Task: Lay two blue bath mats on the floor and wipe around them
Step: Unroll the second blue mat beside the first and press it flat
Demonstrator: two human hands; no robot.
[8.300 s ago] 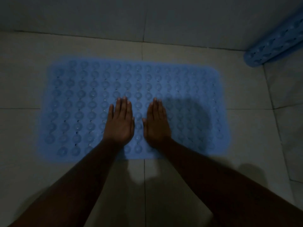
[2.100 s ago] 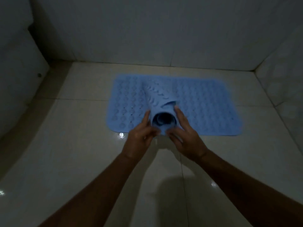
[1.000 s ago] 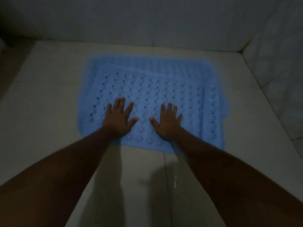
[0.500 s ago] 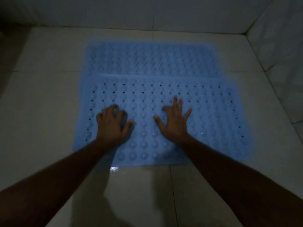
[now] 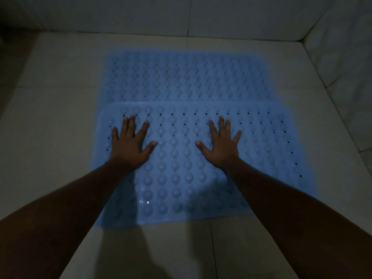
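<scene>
Two blue bath mats with round bumps and small holes lie flat on the tiled floor. The far mat (image 5: 185, 77) sits close to the back wall. The near mat (image 5: 261, 158) lies in front of it, and its far edge overlaps the far mat's near edge. My left hand (image 5: 130, 146) presses flat on the left part of the near mat, fingers spread. My right hand (image 5: 221, 146) presses flat right of the mat's middle, fingers spread too. Neither hand holds anything.
Pale floor tiles (image 5: 50, 137) surround the mats on the left, right and front. A tiled back wall (image 5: 181, 15) and a right wall (image 5: 346, 57) meet in the far right corner. The scene is dim.
The rolled second mat has been unrolled and laid in front of the first. In the last half second my hands have slid apart and forward on it, fingers now straight and spread.
</scene>
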